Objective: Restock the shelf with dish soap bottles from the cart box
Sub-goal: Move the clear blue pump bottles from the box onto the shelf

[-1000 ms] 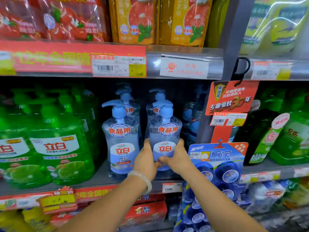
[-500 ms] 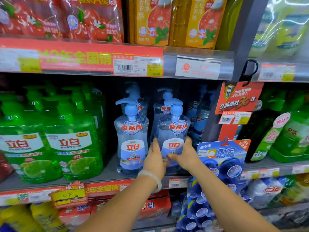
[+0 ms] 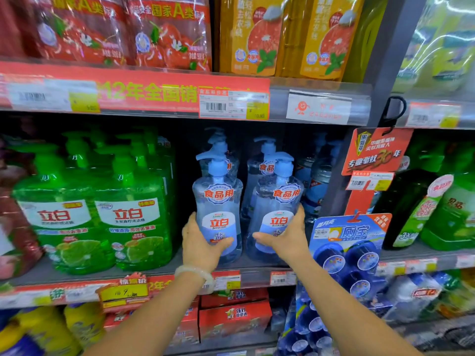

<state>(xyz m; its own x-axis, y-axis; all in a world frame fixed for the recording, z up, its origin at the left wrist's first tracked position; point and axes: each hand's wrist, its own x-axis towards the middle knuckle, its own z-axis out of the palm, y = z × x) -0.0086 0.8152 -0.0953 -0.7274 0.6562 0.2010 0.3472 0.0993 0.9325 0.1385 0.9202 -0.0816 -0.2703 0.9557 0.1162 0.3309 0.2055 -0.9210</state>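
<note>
1. Dish soap bottles: two clear ones are being held upright at the shelf (image 3: 164,272) front, side by side.
2. Left bottle (image 3: 218,201) is being gripped by left hand (image 3: 199,242); right bottle (image 3: 276,206) by right hand (image 3: 288,235).

Bright, glare on packaging, blurred edges.

Two clear blue-pump dish soap bottles stand at the front of the shelf, the left front bottle (image 3: 218,209) and the right front bottle (image 3: 279,211), with at least two more of the same kind (image 3: 264,160) behind them. Two large green pump bottles (image 3: 131,219) front the row to the left, with more behind that blur together. Two hands are in view, the left hand (image 3: 199,244) and the right hand (image 3: 286,236)
</note>
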